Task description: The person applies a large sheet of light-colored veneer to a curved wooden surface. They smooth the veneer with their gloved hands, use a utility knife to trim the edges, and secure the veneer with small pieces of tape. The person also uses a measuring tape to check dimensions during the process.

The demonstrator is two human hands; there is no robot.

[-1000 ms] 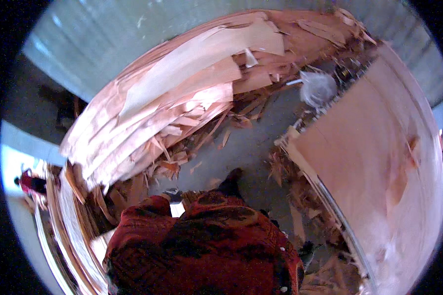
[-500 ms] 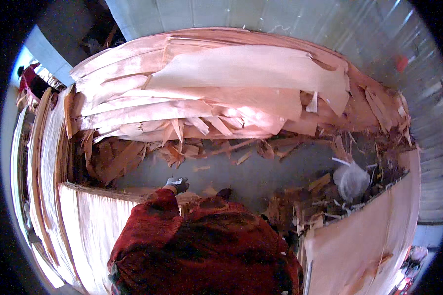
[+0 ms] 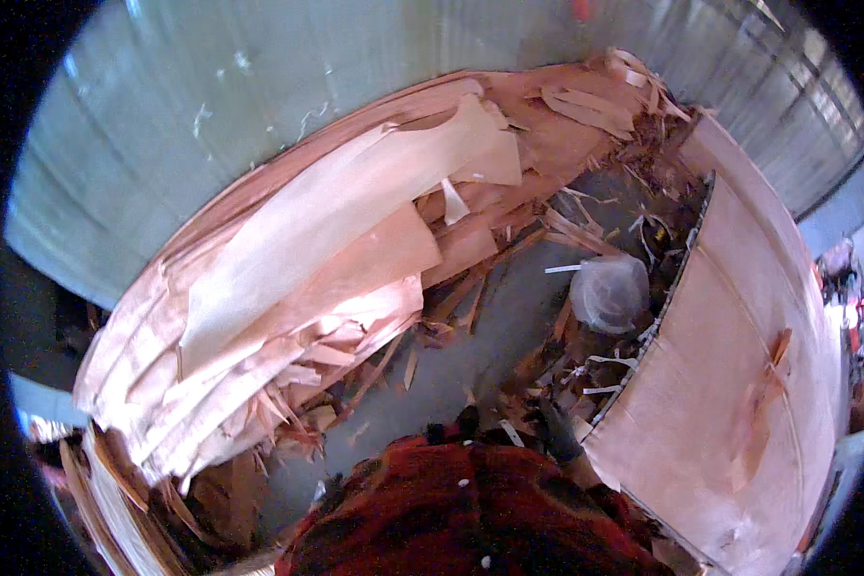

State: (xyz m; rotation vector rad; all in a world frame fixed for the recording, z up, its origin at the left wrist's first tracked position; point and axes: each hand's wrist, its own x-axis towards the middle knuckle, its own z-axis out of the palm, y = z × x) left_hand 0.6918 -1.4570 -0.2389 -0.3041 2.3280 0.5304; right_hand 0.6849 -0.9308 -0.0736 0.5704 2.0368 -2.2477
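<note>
Head view: right hand [image 3: 553, 430], dark and likely gloved, sits at or just beside the near corner of the veneer stack [image 3: 730, 317]; too dim for me to tell whether it grips. I can't make out my left. Bag [image 3: 610, 293] lies on the floor [image 3: 446, 370] near the stack. Judgement: flat fingers and even pressure should spare thin edges.

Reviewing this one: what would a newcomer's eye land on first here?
Probably the heap of thin, pale pinkish pieces, sweeping from lower left to upper right below the grey-green wall. Next, the cloudy, rounded plastic on the floor right of centre, amid torn scraps. The broad pinkish sheet on the right and the red shirt at bottom centre also stand out.
</note>
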